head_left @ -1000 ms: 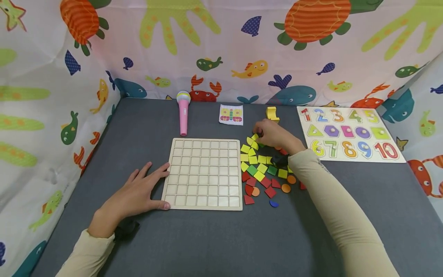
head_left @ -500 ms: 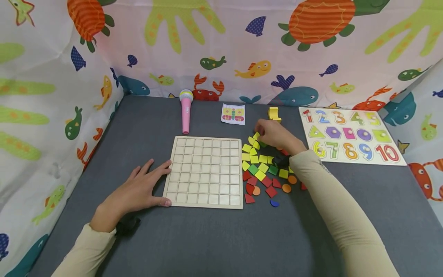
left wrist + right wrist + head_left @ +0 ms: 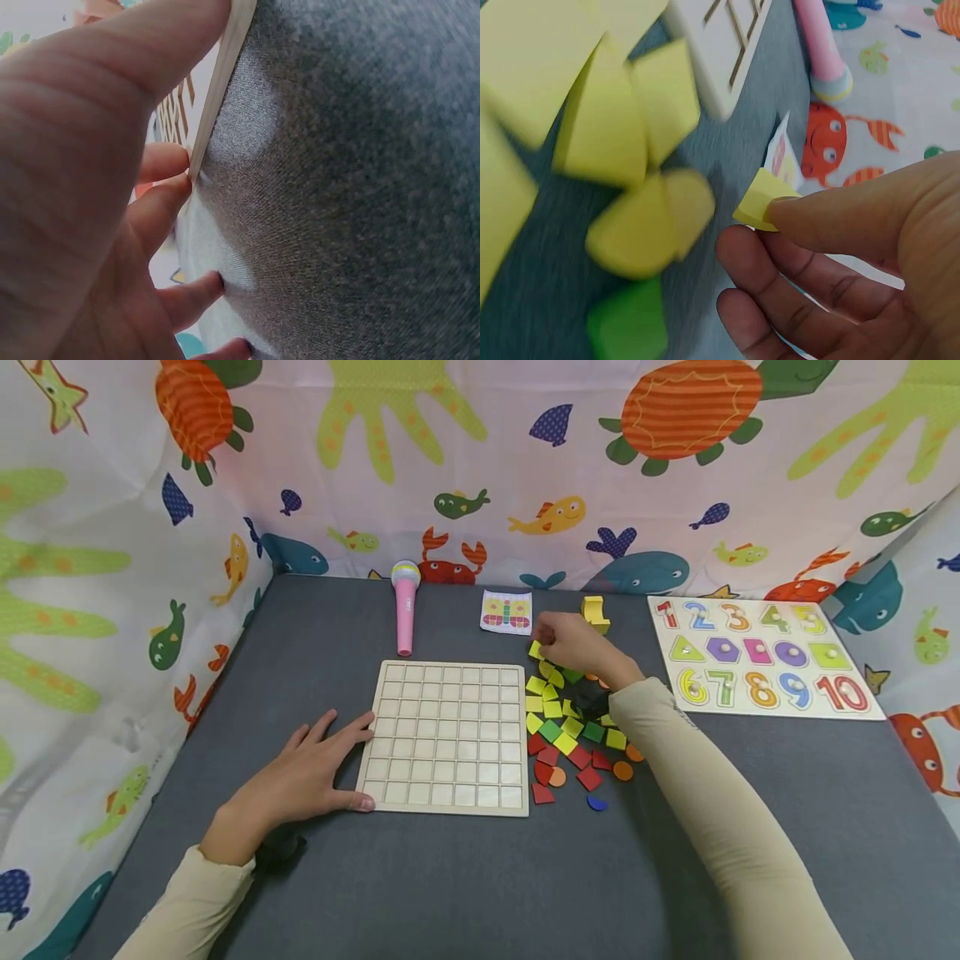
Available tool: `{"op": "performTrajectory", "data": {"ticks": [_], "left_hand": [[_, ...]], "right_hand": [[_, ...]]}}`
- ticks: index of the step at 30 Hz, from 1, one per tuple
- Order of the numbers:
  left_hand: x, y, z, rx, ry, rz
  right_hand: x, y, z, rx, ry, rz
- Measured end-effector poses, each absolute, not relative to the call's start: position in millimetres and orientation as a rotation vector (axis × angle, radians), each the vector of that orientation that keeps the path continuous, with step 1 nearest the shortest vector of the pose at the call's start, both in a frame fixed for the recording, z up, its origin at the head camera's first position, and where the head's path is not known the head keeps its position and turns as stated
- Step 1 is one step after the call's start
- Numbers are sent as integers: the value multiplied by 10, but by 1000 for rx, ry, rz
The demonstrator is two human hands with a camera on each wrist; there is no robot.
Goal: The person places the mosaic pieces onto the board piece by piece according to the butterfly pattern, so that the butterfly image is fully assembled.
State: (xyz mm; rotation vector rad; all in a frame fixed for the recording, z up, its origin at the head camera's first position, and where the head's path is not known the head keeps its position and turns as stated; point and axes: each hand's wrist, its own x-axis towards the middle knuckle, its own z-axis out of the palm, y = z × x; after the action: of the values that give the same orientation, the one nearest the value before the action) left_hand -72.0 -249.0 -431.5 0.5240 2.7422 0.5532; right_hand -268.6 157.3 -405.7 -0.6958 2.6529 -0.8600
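A pale wooden grid board lies on the table. My left hand rests at its left side, fingers spread, with the thumb at the near corner. In the left wrist view, the thumb and two fingertips touch the board's edge. My right hand is over the far end of a pile of small coloured tiles. Between thumb and fingers it pinches a small yellow tile, raised above the pile in the right wrist view. Blurred yellow tiles and a green one lie below.
Behind the board are a pink toy microphone and a butterfly pattern card. Yellow blocks stand beyond the right hand. A number and shape puzzle board lies at the right. A sea-animal curtain borders the table.
My right hand has moved left and lifted from the pile's far end, with the yellow tile in its fingers. The left hand stays at the board; the head view shifts slightly.
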Motion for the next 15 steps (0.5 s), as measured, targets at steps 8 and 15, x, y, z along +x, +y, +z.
{"op": "performTrajectory", "data": {"ticks": [8, 15], "left_hand": [[-730, -2468, -4324, 513, 2745, 519], [-732, -2475, -4328, 513, 2747, 521]], "right_hand": [[-2677, 1219, -4064, -832, 2607, -900], [-2686, 906, -4057, -914, 2533, -938]]}}
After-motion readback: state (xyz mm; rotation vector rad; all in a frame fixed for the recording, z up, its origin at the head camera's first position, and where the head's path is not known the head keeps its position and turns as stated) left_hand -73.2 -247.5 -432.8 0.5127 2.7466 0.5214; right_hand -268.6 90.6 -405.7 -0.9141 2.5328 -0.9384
